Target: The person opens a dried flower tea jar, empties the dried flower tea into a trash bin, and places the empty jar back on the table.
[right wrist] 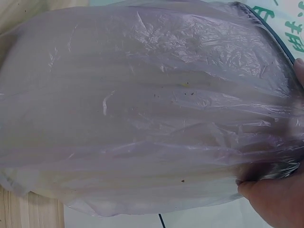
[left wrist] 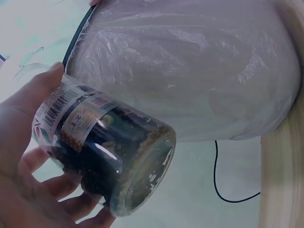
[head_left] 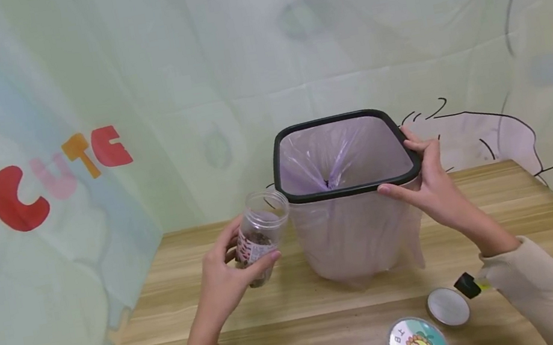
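My left hand (head_left: 227,272) grips a clear plastic jar (head_left: 261,237) round its middle, thumb on one side and fingers on the other. Dark, dried-looking bits and a printed label show in the left wrist view of the jar (left wrist: 114,142). Its lidless mouth tilts toward the trash bin, beside the near left corner. The bin has a black rim (head_left: 345,191) and a thin purplish liner bag (head_left: 307,161) folded over its outside. At the bin's right side, my right hand (head_left: 435,188) holds the rim, thumb in front and fingers behind.
A round tin with a cartoon sunflower top (head_left: 419,344) stands at the table's front. Beside it lies a pale round lid (head_left: 448,307). The wooden table (head_left: 303,333) meets a printed cloth backdrop (head_left: 173,80) behind the bin.
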### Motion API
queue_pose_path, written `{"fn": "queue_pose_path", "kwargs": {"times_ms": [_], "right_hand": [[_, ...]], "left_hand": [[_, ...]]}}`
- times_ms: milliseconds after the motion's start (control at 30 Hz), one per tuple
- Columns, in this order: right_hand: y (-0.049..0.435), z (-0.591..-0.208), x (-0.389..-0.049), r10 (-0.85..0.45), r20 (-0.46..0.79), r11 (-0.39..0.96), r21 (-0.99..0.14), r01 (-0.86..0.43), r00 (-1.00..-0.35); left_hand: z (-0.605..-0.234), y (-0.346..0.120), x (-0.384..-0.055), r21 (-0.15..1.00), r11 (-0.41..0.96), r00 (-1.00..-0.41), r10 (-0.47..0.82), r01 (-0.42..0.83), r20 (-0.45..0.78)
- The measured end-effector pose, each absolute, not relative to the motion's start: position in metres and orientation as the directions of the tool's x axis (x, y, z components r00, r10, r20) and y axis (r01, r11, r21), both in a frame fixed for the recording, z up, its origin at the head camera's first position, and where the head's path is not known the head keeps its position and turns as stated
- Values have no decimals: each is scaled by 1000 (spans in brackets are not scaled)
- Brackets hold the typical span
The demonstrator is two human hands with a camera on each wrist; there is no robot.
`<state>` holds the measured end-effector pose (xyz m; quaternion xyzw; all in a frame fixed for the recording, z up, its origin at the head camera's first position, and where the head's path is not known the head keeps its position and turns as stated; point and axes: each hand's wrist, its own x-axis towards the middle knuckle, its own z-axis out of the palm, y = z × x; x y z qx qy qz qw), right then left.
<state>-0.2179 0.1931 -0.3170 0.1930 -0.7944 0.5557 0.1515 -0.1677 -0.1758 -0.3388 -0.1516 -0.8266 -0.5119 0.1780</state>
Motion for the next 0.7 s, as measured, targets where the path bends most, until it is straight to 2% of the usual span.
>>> {"fn": "queue_pose_path", "kwargs": {"times_ms": [367,700], "right_hand": [[192,-317,-217,-149,472,293,-818,-495,-869],[193,-317,-218,-142,466,297,-822,-486,-874]], "left_hand": [[-325,-171,-165,774,458,-852,-64,437,520],[-310,-169,-173,680,507,-766,-59,529,640]]}}
